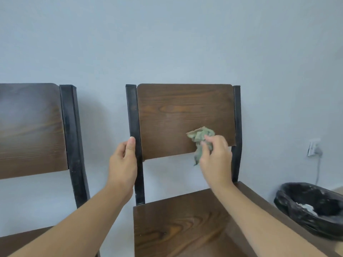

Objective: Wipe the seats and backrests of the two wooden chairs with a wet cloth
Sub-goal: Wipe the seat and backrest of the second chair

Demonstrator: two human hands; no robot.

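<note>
**Backrest wipe, chair on the right — lower corner in hand**

My right hand point(215, 158) is clenched on the cloth point(200, 135), a greenish wad pressed against the backrest point(176, 112) near its bottom right corner, w/ a tail of cloth hanging past the bottom edge. My left hand point(123, 164) grips the black post point(134, 127) at the backrest's left edge, thumb up along it, steadying the frame.

Step as I read it: wiping this backrest, working the lower right area. Can't tell from the wood what's already wet (sheen is too faint to judge).

Next move, my guess: sweep the cloth leftward along the bottom edge, then up in rows toward the top edge, keeping pressure flat so the wad doesn't roll off. After that the seat point(181, 225) below, then the other chair point(31, 130) to the left, seat & back both.

Bin point(308, 206) sits by the seat's right edge, well clear of the stroke.
</note>
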